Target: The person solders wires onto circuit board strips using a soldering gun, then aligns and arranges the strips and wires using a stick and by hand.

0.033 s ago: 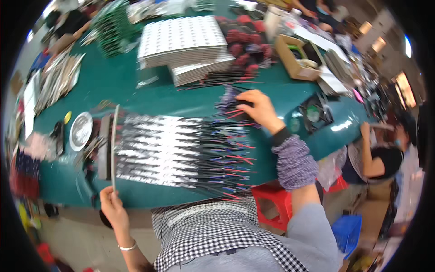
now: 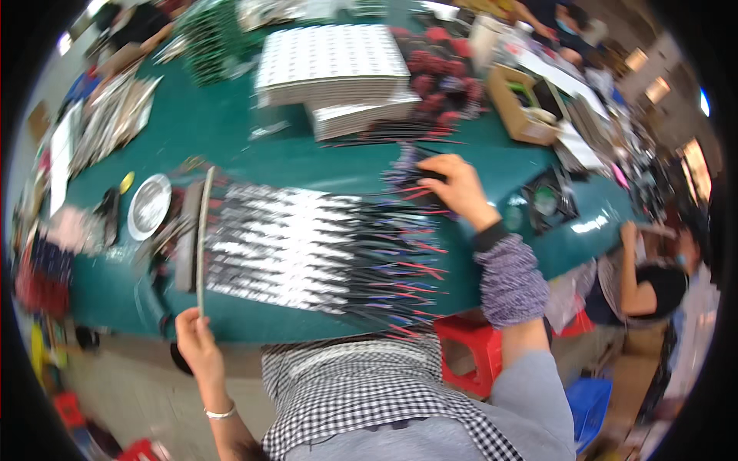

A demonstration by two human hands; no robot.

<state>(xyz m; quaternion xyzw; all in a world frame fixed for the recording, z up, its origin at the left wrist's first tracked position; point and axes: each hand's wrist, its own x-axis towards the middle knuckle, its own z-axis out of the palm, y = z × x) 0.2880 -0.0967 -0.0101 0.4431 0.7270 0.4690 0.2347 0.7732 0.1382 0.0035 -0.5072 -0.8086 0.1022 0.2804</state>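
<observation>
The largest thing I see is the green bench (image 2: 207,123), its near edge running just in front of the checked apron (image 2: 354,384). Toward its far side I have a tall stack (image 2: 334,61) of white sheets, with red-and-black bundles (image 2: 438,73) heaped close against its right side. Nearer, across the middle of the bench, the wires (image 2: 346,261) lie spread in a broad row, dark at the left, bright white in the middle, and splitting at the right into loose red, blue and black ends. A red stool (image 2: 492,353) stands below the near edge. Far right on the bench I make out an open cardboard box (image 2: 530,131).

My right hand (image 2: 457,188) reaches over the far right corner of the row. Its fingers are bent at a purple-and-black bunch (image 2: 403,165); with the blur, I can't tell whether they grip it or only touch it. My left hand (image 2: 200,342) is at the near left corner, fingers closed on the lower end of a thin pale strip (image 2: 202,246). The strip stands across the left ends of the wires, just beside a dark bar (image 2: 187,242). Left of that sit a round dish (image 2: 137,223) and, smallest, a yellow oval (image 2: 127,182).
</observation>
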